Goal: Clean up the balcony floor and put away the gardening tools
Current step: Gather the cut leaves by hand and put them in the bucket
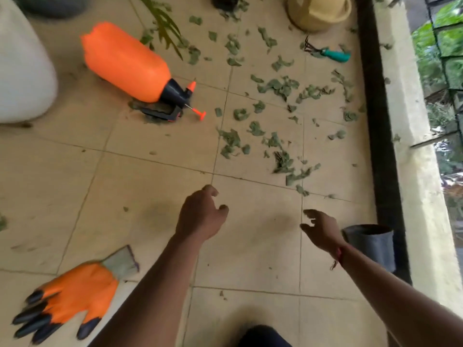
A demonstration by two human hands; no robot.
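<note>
I've got left hand (pixel 200 214) and right hand (pixel 322 229) loosely curled, gripping nothing; leaves (pixel 280 86) right of the sprayer (pixel 125 63), glove (pixel 72 296) nearer me.

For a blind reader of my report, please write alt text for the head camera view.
An empty left hand and right hand reach over a tiled floor strewn with green leaves. An orange sprayer lies on its side upper left, an orange glove lower left, a teal hand rake far right.

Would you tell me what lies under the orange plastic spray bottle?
Some green leaf scraps show beneath the black handle of the orange plastic spray bottle, lying on its side. Whatever is under its body is covered.
</note>
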